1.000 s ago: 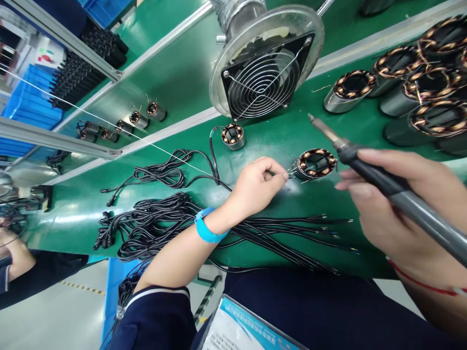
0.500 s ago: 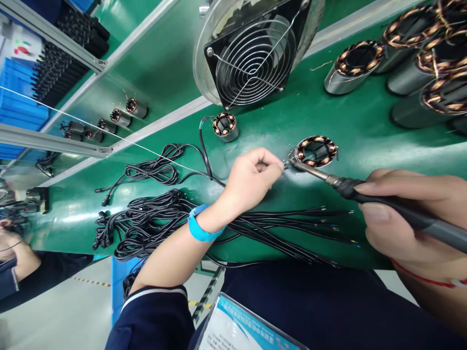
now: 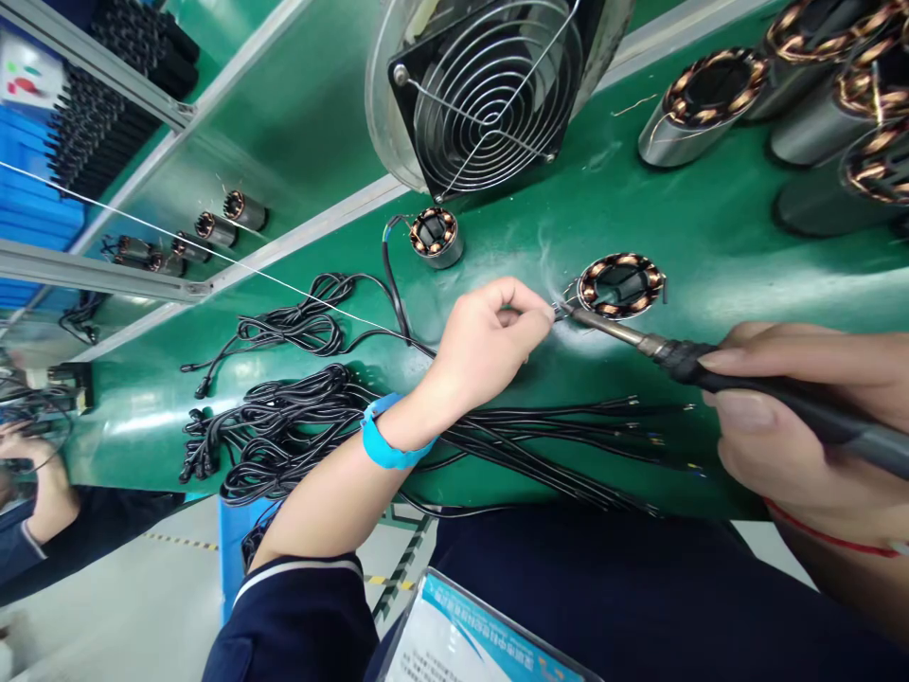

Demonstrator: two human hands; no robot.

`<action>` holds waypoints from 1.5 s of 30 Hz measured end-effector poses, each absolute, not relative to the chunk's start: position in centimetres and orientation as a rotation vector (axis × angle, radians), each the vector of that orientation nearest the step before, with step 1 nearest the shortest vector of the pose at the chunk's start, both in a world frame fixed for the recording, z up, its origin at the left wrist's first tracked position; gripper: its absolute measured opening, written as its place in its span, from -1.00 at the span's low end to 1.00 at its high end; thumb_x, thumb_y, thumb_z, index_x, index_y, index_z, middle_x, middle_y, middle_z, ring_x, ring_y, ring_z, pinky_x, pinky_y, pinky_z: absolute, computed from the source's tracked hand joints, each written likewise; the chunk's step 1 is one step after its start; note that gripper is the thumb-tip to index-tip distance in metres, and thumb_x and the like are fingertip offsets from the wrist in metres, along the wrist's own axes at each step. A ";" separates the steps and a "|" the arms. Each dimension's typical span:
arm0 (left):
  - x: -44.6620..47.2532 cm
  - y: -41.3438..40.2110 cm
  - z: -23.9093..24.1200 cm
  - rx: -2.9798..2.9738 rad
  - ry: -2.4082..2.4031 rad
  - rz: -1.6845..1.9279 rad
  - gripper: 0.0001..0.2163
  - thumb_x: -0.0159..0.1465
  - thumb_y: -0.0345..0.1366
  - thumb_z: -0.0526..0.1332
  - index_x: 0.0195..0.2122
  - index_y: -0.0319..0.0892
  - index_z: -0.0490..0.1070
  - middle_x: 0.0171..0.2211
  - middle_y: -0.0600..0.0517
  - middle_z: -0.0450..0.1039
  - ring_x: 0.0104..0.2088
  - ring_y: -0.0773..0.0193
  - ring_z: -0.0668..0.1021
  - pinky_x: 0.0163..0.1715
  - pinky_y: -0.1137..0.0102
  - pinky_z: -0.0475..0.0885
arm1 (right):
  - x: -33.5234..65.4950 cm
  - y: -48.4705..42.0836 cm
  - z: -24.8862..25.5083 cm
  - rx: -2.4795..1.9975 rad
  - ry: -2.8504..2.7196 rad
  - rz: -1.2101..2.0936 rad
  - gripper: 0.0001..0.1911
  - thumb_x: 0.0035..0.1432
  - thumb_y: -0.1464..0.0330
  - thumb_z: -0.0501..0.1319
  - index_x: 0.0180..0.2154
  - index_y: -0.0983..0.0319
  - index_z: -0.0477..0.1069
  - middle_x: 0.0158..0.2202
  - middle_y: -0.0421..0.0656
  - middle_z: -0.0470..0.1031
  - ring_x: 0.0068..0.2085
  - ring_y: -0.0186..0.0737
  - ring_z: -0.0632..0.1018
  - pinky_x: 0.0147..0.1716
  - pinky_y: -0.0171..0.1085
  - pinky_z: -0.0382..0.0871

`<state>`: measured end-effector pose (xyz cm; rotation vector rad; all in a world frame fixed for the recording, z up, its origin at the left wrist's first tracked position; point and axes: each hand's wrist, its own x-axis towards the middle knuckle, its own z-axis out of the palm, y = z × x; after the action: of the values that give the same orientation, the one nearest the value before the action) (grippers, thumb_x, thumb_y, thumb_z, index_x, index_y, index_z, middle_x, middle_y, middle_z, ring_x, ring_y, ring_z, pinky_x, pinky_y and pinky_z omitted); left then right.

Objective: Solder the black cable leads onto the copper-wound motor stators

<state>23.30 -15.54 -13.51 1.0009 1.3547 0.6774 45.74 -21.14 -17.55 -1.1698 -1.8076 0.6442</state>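
Observation:
My right hand (image 3: 795,407) grips a soldering iron (image 3: 753,379) by its dark handle. Its metal tip touches fine wires just left of a copper-wound motor stator (image 3: 621,286), and a thin wisp of smoke rises there. Pinched at those wires, my left hand (image 3: 490,332) is closed on what looks like the end of a black cable (image 3: 380,333). A thin pale strand (image 3: 284,282) stretches from the upper left towards this hand; its end is hidden. Another stator (image 3: 435,237) with a cable attached sits behind my left hand.
A fan (image 3: 490,114) with a wire guard stands at the back. More stators (image 3: 700,109) crowd the back right. Coiled black cables (image 3: 298,417) lie left of my forearm, their stripped ends (image 3: 632,426) reaching right. A co-worker's hand (image 3: 35,455) shows at far left.
Smoke now rises at the iron's tip, which has moved slightly left relative to the stator. Both hands keep their grips. The view has shifted a little.

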 end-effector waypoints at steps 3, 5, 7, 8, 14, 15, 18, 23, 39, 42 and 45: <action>23.4 -15.6 -13.4 1.000 1.368 0.670 -0.78 0.21 -0.58 0.17 -0.51 -0.17 0.30 -0.73 0.26 0.21 -0.73 0.55 0.22 -0.68 0.55 0.08 | 45.5 -21.3 -16.9 -1.151 -1.803 0.704 -0.85 0.31 0.20 0.26 -0.22 0.13 0.48 -0.48 -0.20 0.39 -0.59 -0.39 0.36 -0.57 -0.26 0.33; 23.4 -15.5 -13.3 1.000 1.378 0.662 -0.78 0.22 -0.58 0.18 -0.51 -0.17 0.29 -0.73 0.26 0.21 -0.73 0.55 0.22 -0.68 0.55 0.07 | 44.9 -21.2 -16.4 -1.148 -1.718 0.681 -0.90 0.33 0.25 0.25 -0.20 0.12 0.46 -0.46 -0.20 0.39 -0.56 -0.38 0.38 -0.55 -0.27 0.35; 23.4 -15.5 -13.3 0.999 1.385 0.654 -0.77 0.23 -0.57 0.18 -0.52 -0.17 0.29 -0.74 0.26 0.21 -0.73 0.56 0.23 -0.69 0.56 0.08 | 44.1 -21.0 -16.1 -1.125 -1.710 0.681 -0.95 0.34 0.30 0.24 -0.17 0.12 0.43 -0.46 -0.21 0.39 -0.52 -0.37 0.41 -0.57 -0.30 0.31; 23.4 -15.5 -13.4 1.001 1.385 0.653 -0.77 0.23 -0.57 0.19 -0.52 -0.17 0.30 -0.74 0.26 0.21 -0.73 0.56 0.23 -0.69 0.57 0.08 | 43.8 -20.8 -16.1 -1.106 -1.727 0.654 -0.95 0.34 0.31 0.23 -0.17 0.12 0.43 -0.46 -0.20 0.39 -0.51 -0.37 0.42 -0.58 -0.31 0.29; 23.2 -15.5 -13.6 1.030 1.375 0.664 -0.79 0.22 -0.60 0.18 -0.50 -0.20 0.34 -0.70 0.24 0.26 -0.71 0.58 0.26 -0.70 0.60 0.10 | 43.5 -20.1 -17.1 -1.066 -1.807 0.396 -0.85 0.36 0.22 0.23 -0.16 0.16 0.44 -0.42 -0.15 0.44 -0.43 -0.35 0.49 -0.47 -0.30 0.38; 23.3 -15.5 -13.6 1.028 1.378 0.663 -0.79 0.22 -0.60 0.18 -0.50 -0.20 0.33 -0.69 0.23 0.26 -0.71 0.58 0.25 -0.70 0.60 0.09 | 43.8 -20.1 -17.1 -1.064 -1.838 0.442 -0.85 0.36 0.22 0.22 -0.16 0.16 0.44 -0.42 -0.15 0.44 -0.44 -0.36 0.49 -0.49 -0.31 0.36; 23.4 -15.5 -13.5 1.019 1.387 0.653 -0.78 0.22 -0.61 0.18 -0.51 -0.20 0.33 -0.70 0.23 0.24 -0.72 0.57 0.24 -0.71 0.59 0.07 | 45.1 -20.5 -16.7 -1.050 -1.917 0.572 -0.90 0.35 0.26 0.23 -0.17 0.14 0.44 -0.43 -0.17 0.41 -0.53 -0.41 0.44 -0.62 -0.35 0.23; 23.4 -15.6 -13.5 1.022 1.397 0.665 -0.79 0.20 -0.60 0.19 -0.51 -0.19 0.33 -0.69 0.22 0.24 -0.70 0.55 0.24 -0.71 0.57 0.07 | 46.2 -20.9 -16.3 -1.042 -1.972 0.624 -0.90 0.34 0.27 0.24 -0.15 0.14 0.46 -0.45 -0.18 0.42 -0.58 -0.43 0.41 -0.67 -0.36 0.18; 23.3 -15.6 -13.5 1.039 1.391 0.679 -0.82 0.21 -0.58 0.19 -0.49 -0.21 0.37 -0.68 0.23 0.25 -0.71 0.56 0.24 -0.71 0.58 0.07 | 42.6 -19.8 -13.5 -1.282 -2.012 0.430 -0.65 0.43 0.23 0.16 0.20 0.06 0.38 -0.05 -0.21 0.61 -0.12 -0.23 0.63 -0.15 -0.23 0.55; 23.4 -15.5 -13.3 1.038 1.394 0.682 -0.81 0.20 -0.58 0.19 -0.50 -0.20 0.36 -0.70 0.24 0.25 -0.71 0.55 0.23 -0.72 0.57 0.08 | 41.8 -19.5 -12.8 -1.290 -1.946 0.483 -0.57 0.46 0.28 0.13 0.30 -0.03 0.27 0.04 -0.29 0.59 0.05 -0.23 0.60 0.02 -0.22 0.54; 23.4 -15.4 -13.1 1.037 1.413 0.674 -0.79 0.20 -0.60 0.20 -0.51 -0.20 0.35 -0.69 0.23 0.26 -0.71 0.55 0.24 -0.71 0.57 0.09 | 41.5 -18.6 -13.5 -1.217 -1.974 0.437 -0.54 0.43 0.36 0.15 0.30 0.00 0.27 -0.03 -0.26 0.62 0.01 -0.23 0.62 -0.01 -0.22 0.54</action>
<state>23.44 -15.44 -13.11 1.0374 1.4133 0.6740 41.54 -18.62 -13.45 -1.2173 -1.9745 0.4365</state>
